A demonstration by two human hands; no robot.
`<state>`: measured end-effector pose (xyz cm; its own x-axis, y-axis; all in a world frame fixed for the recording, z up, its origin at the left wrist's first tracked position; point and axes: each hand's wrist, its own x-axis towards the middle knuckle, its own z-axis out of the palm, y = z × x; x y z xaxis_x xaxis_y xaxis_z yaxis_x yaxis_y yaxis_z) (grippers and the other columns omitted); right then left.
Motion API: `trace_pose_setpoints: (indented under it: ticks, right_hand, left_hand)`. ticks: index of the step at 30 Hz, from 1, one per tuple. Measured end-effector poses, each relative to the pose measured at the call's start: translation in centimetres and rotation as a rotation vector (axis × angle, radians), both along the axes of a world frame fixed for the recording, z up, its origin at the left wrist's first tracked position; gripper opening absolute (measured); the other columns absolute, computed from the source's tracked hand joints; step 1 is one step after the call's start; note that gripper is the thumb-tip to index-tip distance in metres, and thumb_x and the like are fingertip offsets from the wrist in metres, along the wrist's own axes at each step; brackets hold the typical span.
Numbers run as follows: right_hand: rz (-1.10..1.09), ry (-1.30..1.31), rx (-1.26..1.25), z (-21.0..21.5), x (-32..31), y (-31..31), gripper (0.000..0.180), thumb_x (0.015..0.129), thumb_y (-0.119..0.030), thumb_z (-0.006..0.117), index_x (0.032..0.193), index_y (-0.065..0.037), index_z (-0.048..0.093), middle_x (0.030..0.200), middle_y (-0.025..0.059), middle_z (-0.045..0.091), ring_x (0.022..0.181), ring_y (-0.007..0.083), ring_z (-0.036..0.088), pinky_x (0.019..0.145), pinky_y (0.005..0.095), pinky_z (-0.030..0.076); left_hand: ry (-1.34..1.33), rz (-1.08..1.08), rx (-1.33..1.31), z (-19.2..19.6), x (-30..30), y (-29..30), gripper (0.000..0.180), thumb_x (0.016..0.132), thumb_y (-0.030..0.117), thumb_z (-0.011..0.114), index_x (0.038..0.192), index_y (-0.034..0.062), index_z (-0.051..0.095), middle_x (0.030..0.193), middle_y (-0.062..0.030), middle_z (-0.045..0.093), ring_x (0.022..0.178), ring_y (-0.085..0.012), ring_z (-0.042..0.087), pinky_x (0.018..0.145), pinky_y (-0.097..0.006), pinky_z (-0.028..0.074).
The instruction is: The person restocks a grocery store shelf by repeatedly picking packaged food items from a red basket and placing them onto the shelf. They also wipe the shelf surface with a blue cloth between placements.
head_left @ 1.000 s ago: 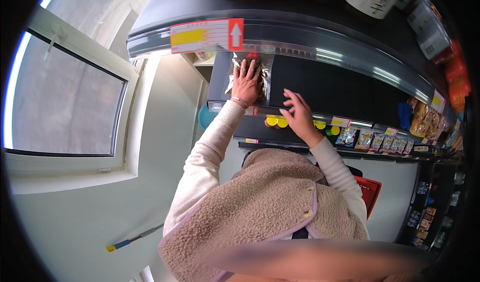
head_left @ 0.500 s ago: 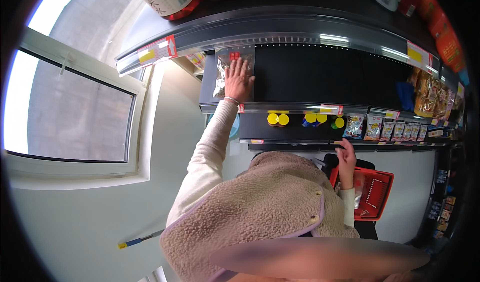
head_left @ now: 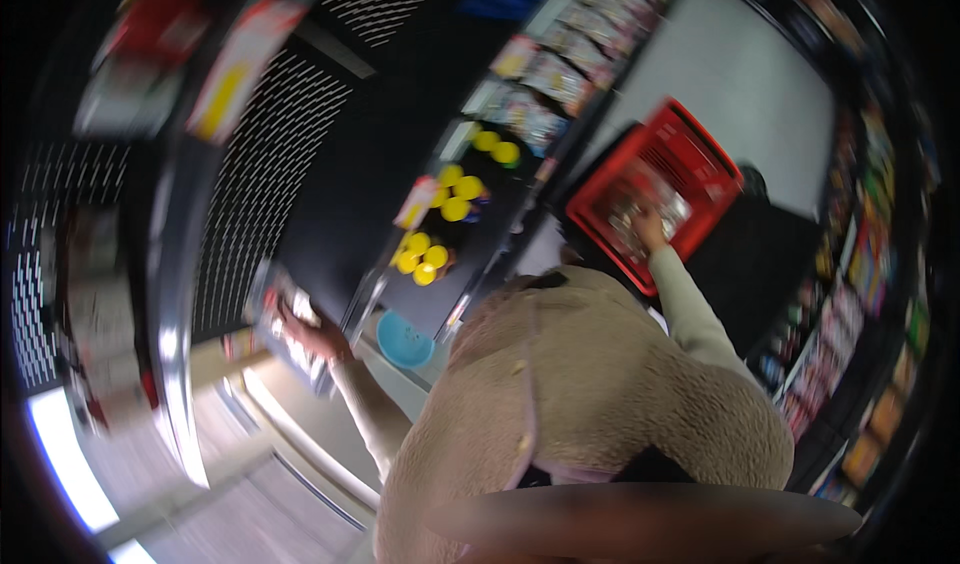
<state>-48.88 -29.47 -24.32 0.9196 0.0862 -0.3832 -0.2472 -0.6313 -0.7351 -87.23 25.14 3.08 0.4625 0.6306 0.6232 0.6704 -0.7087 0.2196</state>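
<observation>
Your left hand point(head_left: 318, 338) rests on a plastic bag point(head_left: 300, 356) at the shelf's end point(head_left: 345, 264) while your right hand point(head_left: 649, 226) reaches among packets point(head_left: 621, 209) in the red basket point(head_left: 692, 129); blur hides whether either one grips, and a light, flat palm should best keep the bag neat

1. The black shelf point(head_left: 370, 154) is backed by a perforated panel point(head_left: 265, 184).
2. Beyond the black shelf's lower end, a pale-framed window point(head_left: 270, 509) and a bright strip of light point(head_left: 72, 459) are seen.
3. Right of the black shelf, pale floor point(head_left: 730, 44) is bordered by stocked shelving point(head_left: 808, 339).
</observation>
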Motion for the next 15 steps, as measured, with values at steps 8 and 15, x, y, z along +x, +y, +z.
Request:
trace_pose_setpoints:
  ticks: [8,15]
  right_hand:
    - [-0.647,0.369,0.391,-7.9,0.2,-6.2,0.041,0.092,-0.001,0.049,0.133,0.002,0.047,0.097,0.0109,0.065,0.071,0.0199,0.062,0.057,0.0335,0.053]
    - [-0.812,0.556,0.583,-9.4,1.1,-3.1,0.033,0.094,-0.005,0.046,0.126,-0.008,0.054,0.093,0.0082,0.063,0.077,0.0221,0.062,0.056,0.0469,0.054]
  left_hand:
    - [0.231,-0.343,-0.181,-0.8,10.4,-13.5,0.053,0.087,0.012,0.064,0.138,0.0016,0.051,0.148,-0.0229,0.042,0.136,-0.0425,0.041,0.11,-0.054,0.035]
    - [0.383,-0.476,-0.287,-0.9,13.1,-17.2,0.054,0.081,0.004,0.068,0.133,0.0038,0.054,0.151,-0.0203,0.04,0.137,-0.0416,0.04,0.111,-0.052,0.033]
